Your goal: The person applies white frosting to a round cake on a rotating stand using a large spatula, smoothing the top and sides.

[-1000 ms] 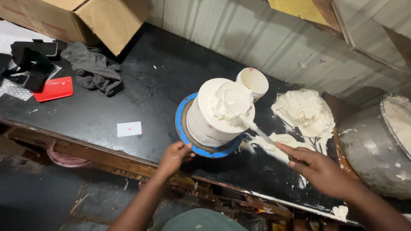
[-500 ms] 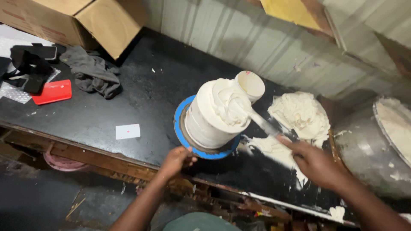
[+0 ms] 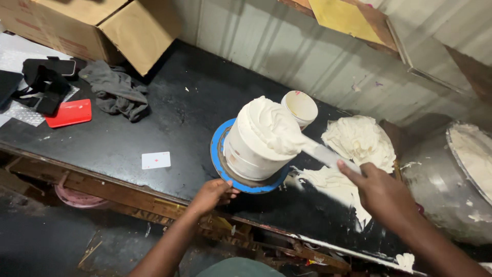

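My left hand (image 3: 211, 194) pinches the blue turntable (image 3: 225, 172) rim at center; my right hand (image 3: 382, 192) grips a spatula (image 3: 320, 152) on the cake (image 3: 259, 138). A cup (image 3: 300, 107) stands just behind, a cream pile (image 3: 359, 138) right, a steel bowl (image 3: 441, 190) far right.

Open black tabletop (image 3: 169, 110) left of the frosted cake (image 3: 259, 138), broken only by a playing card (image 3: 156, 160). Behind the cake, tight: small white cup (image 3: 300, 106) touching it. Rightward, blocked by frosting heap (image 3: 359, 138) and metal bowl (image 3: 453, 179). Far left cluttered: grey cloth (image 3: 115, 92), cardboard box (image 3: 102, 25).
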